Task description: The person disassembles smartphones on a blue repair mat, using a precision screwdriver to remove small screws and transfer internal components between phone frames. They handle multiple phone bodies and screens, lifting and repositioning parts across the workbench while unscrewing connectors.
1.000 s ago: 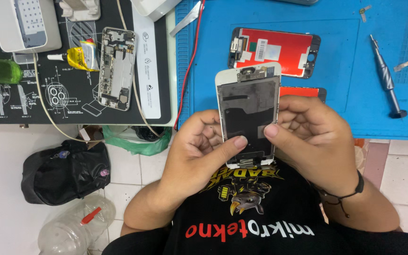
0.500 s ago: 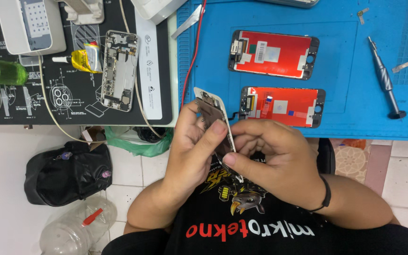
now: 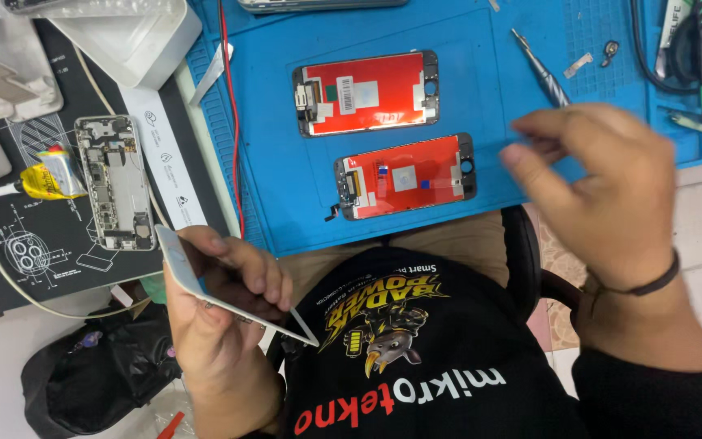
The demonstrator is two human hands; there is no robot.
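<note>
White-framed phone screen panel (image 3: pixel 233 301), thin, flat and rectangular, seen nearly edge-on, tilted, off the desk's near edge over the lap. Left hand (image 3: pixel 221 313) closed around it, fingers curled over the top face. Right hand (image 3: pixel 603 183) blurred, above the near right corner of the blue mat (image 3: pixel 286 203), fingers half-curled and loosely spread; a pale sliver shows at the fingertips, cannot tell if it's held. Black band on that wrist.

Blue mat is matte rubber with a raised rim. On it: two screen assemblies with red backs, upper one (image 3: pixel 366 92) mid-mat, lower one (image 3: pixel 406 176) nearer the near edge. Metal-shaft screwdriver (image 3: pixel 539 67) toward the far right. Red wire (image 3: pixel 233 114) runs along the mat's left edge.

Left of it, black mat (image 3: pixel 50 252) with white line diagrams; opened phone chassis (image 3: pixel 115 180) with bare boards lies on it, yellow glue tube (image 3: pixel 46 180) just beside. White rectangular box (image 3: pixel 127 32) at the far left. Pale tiled floor below, black bag (image 3: pixel 99 378) on it.
</note>
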